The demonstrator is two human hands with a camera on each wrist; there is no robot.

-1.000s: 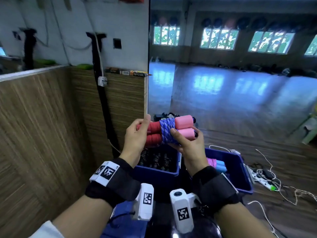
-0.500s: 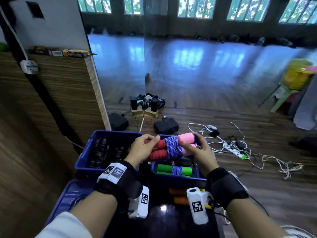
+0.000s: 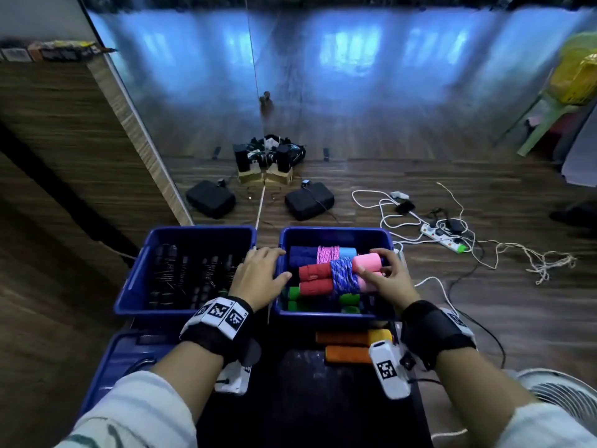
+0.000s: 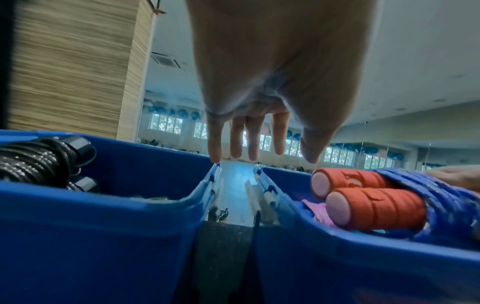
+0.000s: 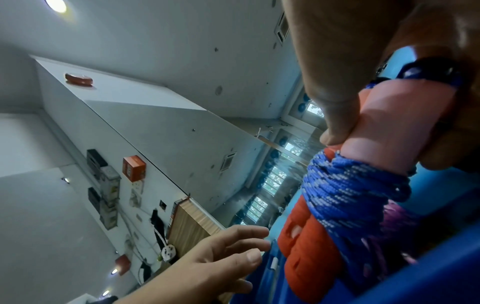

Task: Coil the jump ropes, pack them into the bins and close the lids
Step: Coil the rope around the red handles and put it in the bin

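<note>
The coiled jump rope, red and pink handles bound in blue cord, sits atop other ropes in the right bin. The right hand grips its pink end; the left hand hovers open-fingered beside. Packing step: next, let go and settle it flat.

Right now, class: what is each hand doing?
Left hand: open, fingers relaxed, holding nothing.
Right hand: gripping the pink end of the red-and-pink-handled jump rope bundle wound with blue cord.
</note>
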